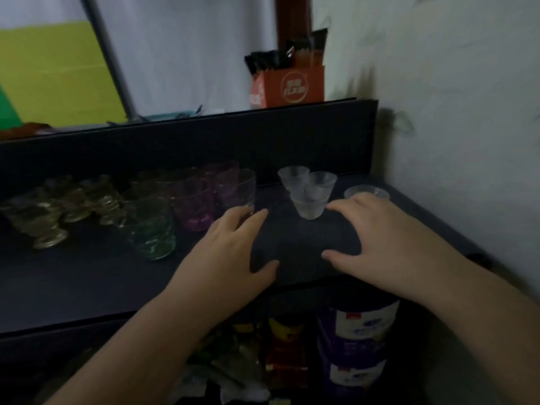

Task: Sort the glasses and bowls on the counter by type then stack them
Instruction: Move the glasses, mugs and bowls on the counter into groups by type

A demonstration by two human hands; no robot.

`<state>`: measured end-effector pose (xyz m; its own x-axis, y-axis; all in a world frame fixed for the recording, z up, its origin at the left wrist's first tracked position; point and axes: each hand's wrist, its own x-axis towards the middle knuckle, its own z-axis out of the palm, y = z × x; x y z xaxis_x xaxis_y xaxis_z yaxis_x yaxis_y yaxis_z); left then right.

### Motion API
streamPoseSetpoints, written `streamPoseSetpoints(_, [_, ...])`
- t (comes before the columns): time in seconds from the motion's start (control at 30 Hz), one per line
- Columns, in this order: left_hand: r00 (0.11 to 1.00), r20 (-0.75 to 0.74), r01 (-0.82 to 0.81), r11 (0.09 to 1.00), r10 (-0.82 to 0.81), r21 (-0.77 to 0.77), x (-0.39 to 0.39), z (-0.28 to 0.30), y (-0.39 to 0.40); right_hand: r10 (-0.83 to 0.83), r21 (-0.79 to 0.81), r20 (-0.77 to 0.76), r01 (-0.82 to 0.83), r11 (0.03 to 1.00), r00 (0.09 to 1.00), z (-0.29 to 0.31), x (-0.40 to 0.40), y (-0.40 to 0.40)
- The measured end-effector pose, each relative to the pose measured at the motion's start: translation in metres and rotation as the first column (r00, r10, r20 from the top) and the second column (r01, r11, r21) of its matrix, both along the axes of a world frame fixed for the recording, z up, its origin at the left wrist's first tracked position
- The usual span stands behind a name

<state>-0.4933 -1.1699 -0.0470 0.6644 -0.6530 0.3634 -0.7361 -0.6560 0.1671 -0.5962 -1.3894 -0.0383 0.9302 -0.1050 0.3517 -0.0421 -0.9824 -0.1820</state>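
Sorting status: partly grouped, nothing visibly stacked. On the dark counter [87,287], amber pedestal glass bowls [49,220] occupy the left of the frame. A green ribbed tumbler [150,229] and purple tumblers [204,197] stand at centre left. Three small frosted cups [308,190] cluster at centre right, and a further clear cup [366,192] sits apart to their right. The left hand [230,252] and right hand [385,244] hover low over the counter, fingers spread and released, grasping nothing. Remaining, by judgement: gather each type, then stack.
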Motion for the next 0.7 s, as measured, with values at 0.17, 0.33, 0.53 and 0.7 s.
streamPoseSetpoints(0.17, [0.979,0.054,-0.201,0.979,0.199,0.035,-0.017,0.002,0.101,0.124,-0.043,0.001,-0.124,0.991,0.992,0.003,0.029,0.058])
streamPoseSetpoints(0.33, [0.884,0.071,-0.461,0.887,0.462,-0.027,-0.003,0.004,0.200,0.240,-0.081,0.010,-0.238,0.968,0.971,0.012,0.057,0.140])
streamPoseSetpoints(0.53, [0.783,0.127,-0.611,0.791,0.609,-0.028,0.009,-0.003,0.308,0.337,-0.076,0.000,-0.336,0.939,0.942,0.010,0.087,0.244])
streamPoseSetpoints(0.7, [0.747,0.097,-0.652,0.754,0.657,-0.084,0.011,-0.010,0.409,0.398,-0.059,-0.047,-0.401,0.914,0.916,0.008,0.116,0.340])
